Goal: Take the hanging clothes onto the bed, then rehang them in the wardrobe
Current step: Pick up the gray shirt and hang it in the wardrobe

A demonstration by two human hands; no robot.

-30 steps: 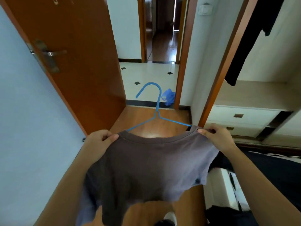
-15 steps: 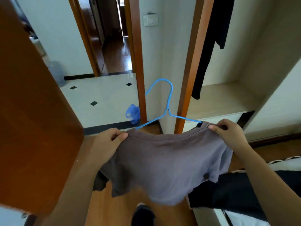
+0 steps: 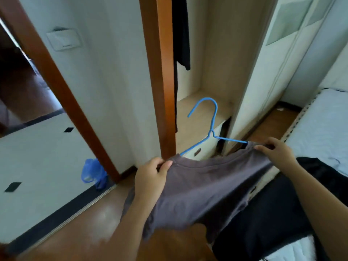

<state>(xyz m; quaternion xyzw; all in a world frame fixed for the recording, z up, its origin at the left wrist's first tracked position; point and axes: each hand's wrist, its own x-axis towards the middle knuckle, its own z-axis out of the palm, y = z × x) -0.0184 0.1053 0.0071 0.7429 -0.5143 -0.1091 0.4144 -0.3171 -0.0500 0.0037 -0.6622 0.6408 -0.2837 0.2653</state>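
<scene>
Okay, grip: my left hand point(image 3: 150, 178) and right hand point(image 3: 276, 155) pinch the grey T-shirt point(image 3: 207, 185) shoulders.
hook: I aim the blue hanger point(image 3: 214, 117) into the wardrobe point(image 3: 216, 53).

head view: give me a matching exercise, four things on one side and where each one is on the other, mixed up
1 grey t-shirt
2 blue hanger
3 black garment
4 blue plastic bag

a on the floor by the door frame
b hanging in the wardrobe
c held at its shoulders by left hand and right hand
d arms hidden under fabric, hook sticking up

Pairs: 1-c, 2-d, 3-b, 4-a
</scene>
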